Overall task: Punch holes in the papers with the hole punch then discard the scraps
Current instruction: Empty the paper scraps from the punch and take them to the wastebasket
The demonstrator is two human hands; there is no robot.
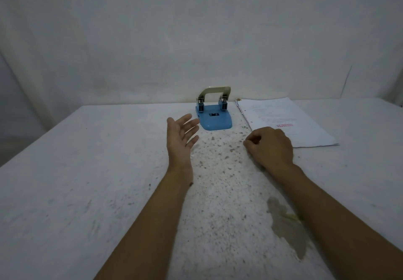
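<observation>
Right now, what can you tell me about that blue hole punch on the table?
The hole punch has a glossy light-blue base with a dark label, two punch heads, and a pale, arched lever handle standing raised. It sits upright at the table's far edge by the wall, left of the paper stack. No paper is in it, and neither hand touches it.

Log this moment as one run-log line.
left hand: open, palm up | right hand: curled on table | hole punch: untouched | papers: stacked right of punch
</observation>
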